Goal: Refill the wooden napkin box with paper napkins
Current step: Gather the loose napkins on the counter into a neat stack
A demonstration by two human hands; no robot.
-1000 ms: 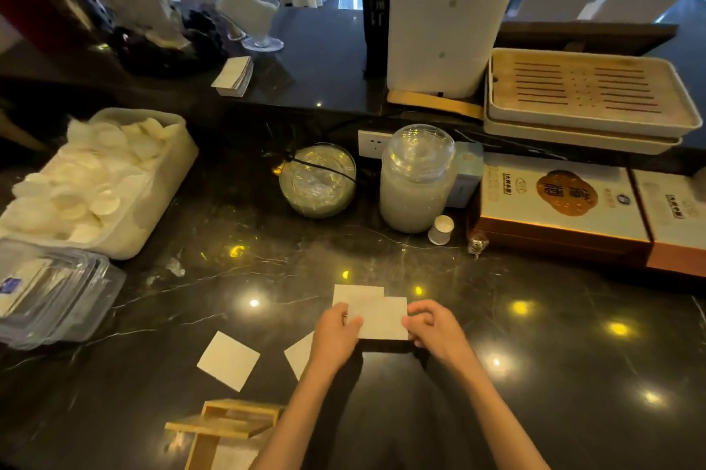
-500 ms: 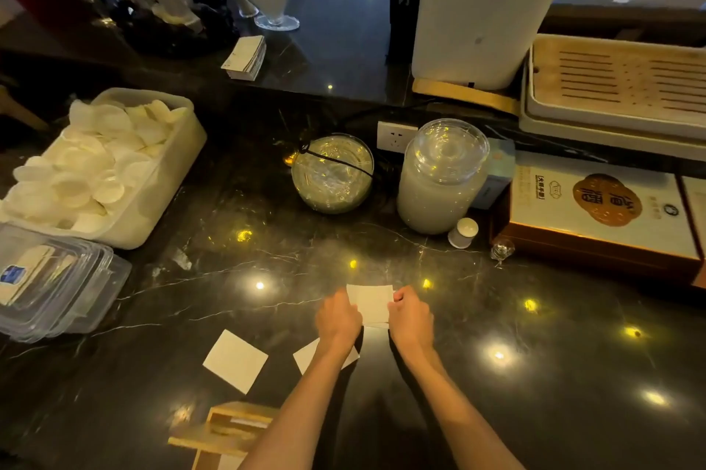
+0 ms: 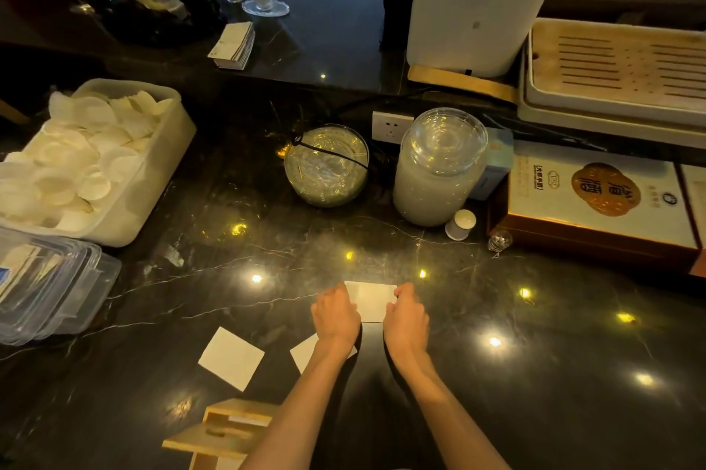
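Note:
A small stack of white paper napkins [image 3: 371, 299] lies on the dark marble counter. My left hand [image 3: 336, 316] presses its left edge and my right hand [image 3: 405, 318] presses its right edge, so both hands squeeze the stack between them. A loose folded napkin [image 3: 231, 357] lies to the left, and another napkin [image 3: 305, 352] is partly hidden under my left wrist. The wooden napkin box [image 3: 225, 431] sits at the bottom edge, near my left forearm, with its lid askew.
A white tub of round wafers [image 3: 160, 179] and clear plastic containers [image 3: 57, 290] stand at left. A glass bowl [image 3: 326, 165], a lidded glass jar [image 3: 439, 167], a small white cup [image 3: 460, 225] and boxed goods [image 3: 596, 198] line the back.
My hands have drawn closer together, squaring the napkins from a spread, offset pile into one narrower stack. The camera has shifted slightly, and the stack sits a bit farther from me.

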